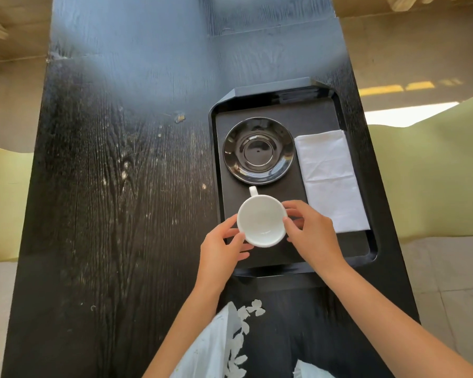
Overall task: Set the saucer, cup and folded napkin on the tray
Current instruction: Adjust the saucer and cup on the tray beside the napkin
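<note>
A black tray (pixel 366 249) lies on the right side of a dark wooden table (pixel 115 186). On its far half rests a glossy black saucer (pixel 258 150), empty. A folded white napkin (pixel 329 178) lies along the tray's right side. Both my hands hold an empty white cup (pixel 261 221) over the tray's near left part, its handle pointing away toward the saucer. My left hand (pixel 220 252) grips the cup's left side and my right hand (pixel 311 233) grips its right side. Whether the cup touches the tray I cannot tell.
The table's left half is bare worn wood. Pale green seats (pixel 434 173) flank the table on both sides. White patterned clothing (pixel 216 347) hangs at the near edge between my forearms.
</note>
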### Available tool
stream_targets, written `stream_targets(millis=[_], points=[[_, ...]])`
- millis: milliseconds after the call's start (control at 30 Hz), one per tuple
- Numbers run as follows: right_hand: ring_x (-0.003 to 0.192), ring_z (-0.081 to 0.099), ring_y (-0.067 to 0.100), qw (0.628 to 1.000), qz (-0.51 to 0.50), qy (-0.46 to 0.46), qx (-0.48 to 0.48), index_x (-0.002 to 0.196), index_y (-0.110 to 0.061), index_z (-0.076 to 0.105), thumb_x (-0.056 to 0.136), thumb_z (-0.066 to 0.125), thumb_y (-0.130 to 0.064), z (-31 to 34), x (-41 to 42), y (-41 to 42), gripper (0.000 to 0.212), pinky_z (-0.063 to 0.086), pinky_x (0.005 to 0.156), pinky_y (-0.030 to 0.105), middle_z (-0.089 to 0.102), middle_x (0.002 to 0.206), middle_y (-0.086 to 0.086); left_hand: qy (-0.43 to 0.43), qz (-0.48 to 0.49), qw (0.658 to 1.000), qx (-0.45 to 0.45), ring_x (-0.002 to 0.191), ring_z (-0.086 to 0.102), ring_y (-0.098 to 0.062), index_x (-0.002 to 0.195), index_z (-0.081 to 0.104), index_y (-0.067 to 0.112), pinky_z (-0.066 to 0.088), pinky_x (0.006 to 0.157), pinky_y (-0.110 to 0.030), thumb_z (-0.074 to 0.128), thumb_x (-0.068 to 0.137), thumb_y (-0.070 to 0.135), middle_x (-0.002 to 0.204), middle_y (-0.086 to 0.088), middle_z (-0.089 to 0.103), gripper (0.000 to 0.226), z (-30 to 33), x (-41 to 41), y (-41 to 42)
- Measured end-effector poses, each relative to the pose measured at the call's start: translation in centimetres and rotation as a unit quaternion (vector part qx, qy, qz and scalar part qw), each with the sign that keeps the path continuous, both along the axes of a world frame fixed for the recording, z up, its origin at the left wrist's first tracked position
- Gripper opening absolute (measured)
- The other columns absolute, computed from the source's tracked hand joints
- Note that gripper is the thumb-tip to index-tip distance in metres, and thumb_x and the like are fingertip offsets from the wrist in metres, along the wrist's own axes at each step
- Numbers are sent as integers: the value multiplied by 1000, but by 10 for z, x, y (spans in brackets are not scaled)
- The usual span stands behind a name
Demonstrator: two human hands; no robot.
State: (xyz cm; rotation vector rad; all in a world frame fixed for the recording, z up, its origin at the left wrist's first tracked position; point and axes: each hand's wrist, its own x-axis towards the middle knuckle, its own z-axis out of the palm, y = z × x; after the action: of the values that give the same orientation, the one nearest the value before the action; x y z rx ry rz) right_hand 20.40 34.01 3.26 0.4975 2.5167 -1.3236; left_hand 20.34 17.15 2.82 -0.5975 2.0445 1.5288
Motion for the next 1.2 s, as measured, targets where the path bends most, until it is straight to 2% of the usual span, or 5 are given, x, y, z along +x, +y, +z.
stream_targets(millis=[667, 900, 1033, 1133, 1200], points=[[81, 63, 12, 999, -42, 21, 10, 110, -21, 61, 87, 63, -19, -6, -5, 12, 23, 60, 74, 38, 70, 103, 1, 9, -48, 999, 0, 78, 71, -8, 132, 50, 31, 56, 62, -15, 57, 91, 17, 102, 2, 69, 44, -2, -22, 9], [77, 62, 10, 999, -42, 16, 2, 106, -25, 60, 87, 62, -18, -7, -3, 13, 20, 60, 72, 38, 65, 94, -8, 2, -60, 998, -11, 77, 71, -9, 132, 49, 32, 57, 63, -16, 57, 91, 16, 100, 4, 68, 44, -5, -27, 10], [77, 63, 9, 1000, -23, 13, -2, 108, -25, 59, 88, 61, -20, -6, -5, 16, 21, 59, 73, 35, 67, 101, -5, 0, -88, 995, -40, 77, 70, -5, 133, 48, 28, 55, 63, -16, 57, 91, 20, 98, 8, 67, 44, 1, -28, 8], [77, 58, 4, 999, 6, 11, 31, 117, -23, 57, 88, 61, -25, -4, -8, 26, 29, 50, 75, 25, 65, 114, -2, 106, -92, 979, -146, 75, 68, -6, 123, 58, 18, 55, 70, -24, 60, 88, 25, 87, 11, 67, 36, 15, -40, 2], [82, 57, 6, 997, 23, 31, 74, 119, -21, 56, 88, 60, -26, 0, -10, 39, 32, 49, 76, 26, 65, 116, 0, 226, -148, 934, -234, 74, 64, -10, 113, 63, 13, 53, 71, -29, 59, 88, 24, 87, 5, 67, 28, 26, -59, 8]])
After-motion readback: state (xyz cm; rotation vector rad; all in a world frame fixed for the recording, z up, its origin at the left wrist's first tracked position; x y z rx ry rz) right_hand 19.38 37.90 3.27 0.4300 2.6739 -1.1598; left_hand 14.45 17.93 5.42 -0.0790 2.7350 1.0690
